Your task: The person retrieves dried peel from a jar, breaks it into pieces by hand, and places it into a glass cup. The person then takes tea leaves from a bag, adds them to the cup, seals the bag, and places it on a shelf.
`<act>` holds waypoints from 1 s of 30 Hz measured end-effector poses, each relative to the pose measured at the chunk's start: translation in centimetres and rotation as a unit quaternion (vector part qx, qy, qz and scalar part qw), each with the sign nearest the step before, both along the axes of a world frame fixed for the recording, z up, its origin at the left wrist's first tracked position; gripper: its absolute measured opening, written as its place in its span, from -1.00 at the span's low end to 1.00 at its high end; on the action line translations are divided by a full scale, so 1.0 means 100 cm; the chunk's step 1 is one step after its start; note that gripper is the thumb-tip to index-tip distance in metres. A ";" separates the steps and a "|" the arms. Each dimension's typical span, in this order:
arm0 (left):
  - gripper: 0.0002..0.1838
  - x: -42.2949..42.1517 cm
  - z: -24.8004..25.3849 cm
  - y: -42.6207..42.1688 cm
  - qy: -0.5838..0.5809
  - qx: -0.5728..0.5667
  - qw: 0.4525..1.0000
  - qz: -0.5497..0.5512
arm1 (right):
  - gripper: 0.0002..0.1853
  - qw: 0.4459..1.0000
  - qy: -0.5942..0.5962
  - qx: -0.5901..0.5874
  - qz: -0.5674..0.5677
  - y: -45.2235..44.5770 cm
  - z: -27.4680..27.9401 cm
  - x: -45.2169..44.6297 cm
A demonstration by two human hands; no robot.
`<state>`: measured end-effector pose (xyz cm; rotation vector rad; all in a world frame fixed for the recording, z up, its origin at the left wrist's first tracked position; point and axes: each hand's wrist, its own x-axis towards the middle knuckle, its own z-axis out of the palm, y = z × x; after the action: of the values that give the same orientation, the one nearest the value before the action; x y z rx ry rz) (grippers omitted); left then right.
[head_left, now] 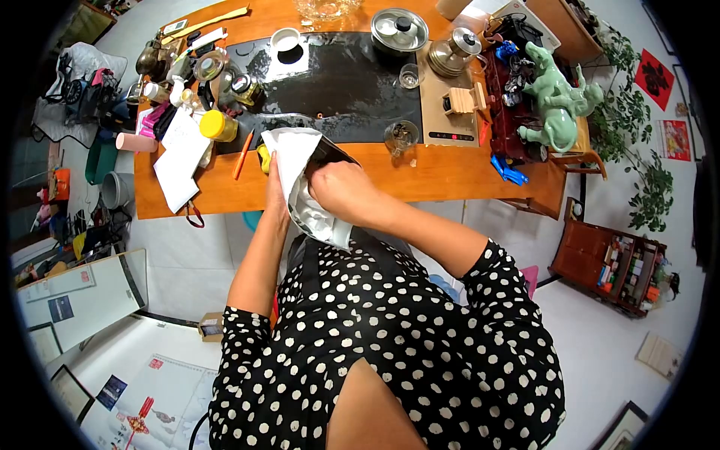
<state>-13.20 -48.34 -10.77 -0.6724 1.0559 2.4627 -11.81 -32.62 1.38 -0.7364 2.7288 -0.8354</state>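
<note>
My left hand (277, 191) grips the left side of a white bag (292, 154) with a dark inside, held upright at the table's front edge. The bag's mouth is open and its lower part is crumpled. My right hand (341, 191) reaches into the mouth with bent fingers. Its fingertips are hidden inside, so I cannot see what they touch. Something yellow (263, 158) shows just behind the bag's left edge. An orange pen (244, 154) lies on the table left of the bag, near a jar with a yellow lid (217, 126).
A wet black tea tray (337, 90) fills the middle of the wooden table (450, 169). On it stand a white cup (286, 40), a lidded pot (399, 31) and a glass cup (401, 135). A glass kettle (454, 51) and green figurine (559, 97) are right; papers (178, 161) lie left.
</note>
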 end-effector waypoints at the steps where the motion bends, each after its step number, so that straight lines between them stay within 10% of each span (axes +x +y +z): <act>1: -0.27 0.000 -0.001 0.001 0.003 0.009 1.000 -0.003 | -0.74 1.000 0.003 0.004 -0.004 -0.002 -0.001 0.000; 30: -0.31 -0.026 -0.019 0.013 -0.077 0.036 0.996 0.015 | -0.80 0.994 -0.017 0.103 -0.041 0.036 0.021 -0.021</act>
<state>-15.81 -47.04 -12.70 -0.8460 0.8994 2.4165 -13.91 -29.02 3.46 -0.5668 2.7764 -0.5628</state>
